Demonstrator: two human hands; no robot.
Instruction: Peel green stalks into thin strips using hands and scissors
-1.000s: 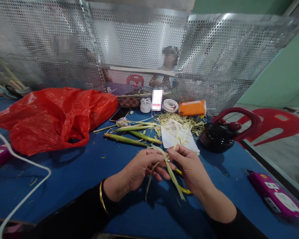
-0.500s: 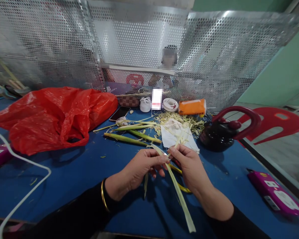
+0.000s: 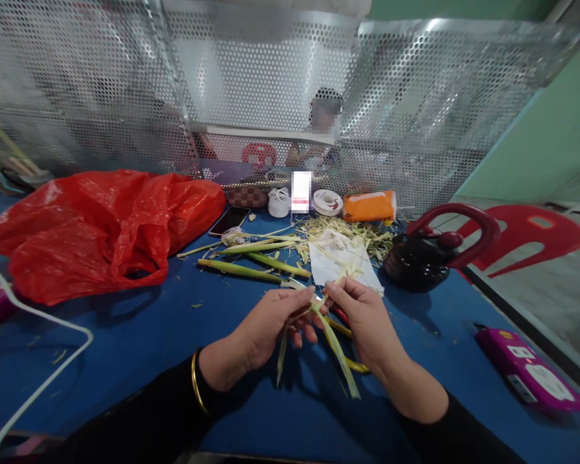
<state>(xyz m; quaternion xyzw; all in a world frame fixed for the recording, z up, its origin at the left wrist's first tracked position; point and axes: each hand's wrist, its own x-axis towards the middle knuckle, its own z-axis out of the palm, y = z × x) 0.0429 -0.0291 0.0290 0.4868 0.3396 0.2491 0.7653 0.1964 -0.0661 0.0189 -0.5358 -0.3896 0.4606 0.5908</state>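
My left hand (image 3: 283, 316) is closed, pinching pale green leaf strips between thumb and fingers. One leaf strip (image 3: 337, 351) hangs down between my hands, and a thin dry piece (image 3: 281, 357) droops below the left fingers. Close beside it, my right hand (image 3: 367, 319) pinches pale leaf material at fingertip height; the exact grip is partly hidden. Under the hands lie yellow-handled scissors (image 3: 356, 366), mostly covered. Just beyond are several green stalks (image 3: 241, 269) and a white paper sheet (image 3: 326, 264) with pale scraps on it.
A red plastic bag (image 3: 91, 232) fills the left side, near a white cable (image 3: 43, 316). A dark kettle (image 3: 415, 264) and purple packet (image 3: 531, 370) stand right. Leaf shavings (image 3: 367, 235), a ribbon spool (image 3: 327, 202) and phone (image 3: 229, 221) lie before a perforated metal screen (image 3: 270, 77); a person sits behind.
The long leaf strip's lower end has drawn up toward my hands, and its upper part no longer sticks out past my left thumb. The camera has shifted slightly.
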